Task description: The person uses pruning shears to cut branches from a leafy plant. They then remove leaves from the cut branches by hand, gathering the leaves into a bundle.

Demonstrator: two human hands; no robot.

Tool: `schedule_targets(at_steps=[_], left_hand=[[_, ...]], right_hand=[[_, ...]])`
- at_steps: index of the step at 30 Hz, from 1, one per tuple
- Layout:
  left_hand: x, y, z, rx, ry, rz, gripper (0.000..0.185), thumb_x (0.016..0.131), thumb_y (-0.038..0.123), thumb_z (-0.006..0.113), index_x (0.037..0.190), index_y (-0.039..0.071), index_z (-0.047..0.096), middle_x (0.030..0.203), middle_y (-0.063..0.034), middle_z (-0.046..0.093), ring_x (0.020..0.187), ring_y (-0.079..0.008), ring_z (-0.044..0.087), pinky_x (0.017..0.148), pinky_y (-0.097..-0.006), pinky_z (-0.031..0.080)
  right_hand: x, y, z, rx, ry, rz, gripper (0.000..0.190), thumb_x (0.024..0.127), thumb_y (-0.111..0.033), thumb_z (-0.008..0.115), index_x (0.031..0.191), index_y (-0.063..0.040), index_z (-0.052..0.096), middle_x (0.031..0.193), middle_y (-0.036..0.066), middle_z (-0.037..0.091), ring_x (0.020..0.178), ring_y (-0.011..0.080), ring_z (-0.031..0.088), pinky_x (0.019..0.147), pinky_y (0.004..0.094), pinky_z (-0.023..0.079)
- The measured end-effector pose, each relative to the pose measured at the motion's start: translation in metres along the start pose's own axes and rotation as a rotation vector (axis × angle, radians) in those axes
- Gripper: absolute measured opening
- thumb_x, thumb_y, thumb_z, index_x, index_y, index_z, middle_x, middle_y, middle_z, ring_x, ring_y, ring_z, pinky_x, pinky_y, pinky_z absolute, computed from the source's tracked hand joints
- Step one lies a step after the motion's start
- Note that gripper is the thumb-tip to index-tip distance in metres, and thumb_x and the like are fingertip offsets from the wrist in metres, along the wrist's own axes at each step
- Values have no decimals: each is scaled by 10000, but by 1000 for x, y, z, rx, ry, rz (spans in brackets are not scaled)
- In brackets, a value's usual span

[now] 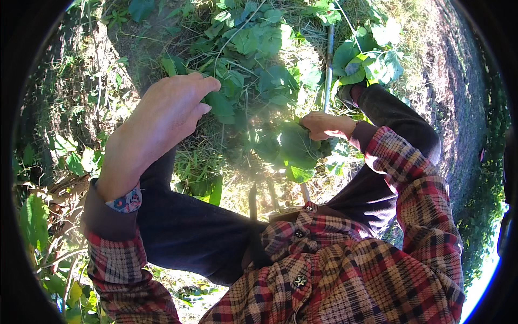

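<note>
My left hand (pixel 170 105) is raised at the left, its thumb and forefinger a little apart at their tips, over a heap of broad green leaves (pixel 251 44); whether it pinches a thin stem cannot be told. At the centre right, my right hand (pixel 325 125) has its fingers closed on several large green leaves (pixel 298 146) that hang below it. Just behind that hand a long thin pole (pixel 328 69) lies on the ground, running away from me. More cut-looking leafy stems (pixel 356 60) lie near my right foot.
My bent legs in dark trousers (pixel 190 231) frame the grassy ground on both sides. Leafy plants and dry stems (pixel 60 227) stand at the lower left. Bare thin stems (pixel 238 30) rise among the leaves. A strip of rough ground (pixel 449 81) runs along the right.
</note>
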State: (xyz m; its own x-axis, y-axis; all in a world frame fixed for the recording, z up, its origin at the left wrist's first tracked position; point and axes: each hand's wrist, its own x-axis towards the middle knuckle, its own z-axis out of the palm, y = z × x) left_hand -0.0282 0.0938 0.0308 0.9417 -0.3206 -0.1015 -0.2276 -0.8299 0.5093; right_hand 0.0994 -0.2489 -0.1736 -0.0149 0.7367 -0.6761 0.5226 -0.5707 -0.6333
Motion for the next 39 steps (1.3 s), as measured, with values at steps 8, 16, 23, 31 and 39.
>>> schedule_targets(at_steps=[8,16,23,31,39], left_hand=[[8,21,-6,31,-165,-164,343,838,52,620,1174,41,554,903,-137,565,797,-346,580,696,-418,460],[17,31,-7,-24,-270,-299,399,807,17,635,1195,42,545,879,-139,539,787,-334,564,686,-414,452],[25,32,-9,-28,-319,-288,419,787,10,644,1193,41,547,877,-133,525,787,-331,561,667,-417,459],[21,29,-6,-2,-302,-224,422,799,43,643,1207,43,532,919,-138,540,819,-333,569,696,-412,475],[13,22,-4,47,-239,-188,375,814,54,631,1178,40,543,947,-148,570,838,-356,587,722,-425,482]], right_hand=[[-25,13,153,-5,-187,-50,229,629,-115,616,806,26,655,703,222,618,744,396,631,659,470,490],[-6,81,194,50,-125,177,180,667,-137,676,806,-24,668,851,165,654,862,340,632,697,433,521],[10,102,212,282,-36,147,229,695,-204,712,812,-14,659,754,188,640,743,378,625,678,455,497],[16,65,167,148,-15,55,244,740,-197,660,884,0,647,781,170,664,730,370,658,627,465,522],[10,23,112,-64,-196,46,203,690,-157,635,811,5,648,763,194,648,744,376,648,664,450,504]])
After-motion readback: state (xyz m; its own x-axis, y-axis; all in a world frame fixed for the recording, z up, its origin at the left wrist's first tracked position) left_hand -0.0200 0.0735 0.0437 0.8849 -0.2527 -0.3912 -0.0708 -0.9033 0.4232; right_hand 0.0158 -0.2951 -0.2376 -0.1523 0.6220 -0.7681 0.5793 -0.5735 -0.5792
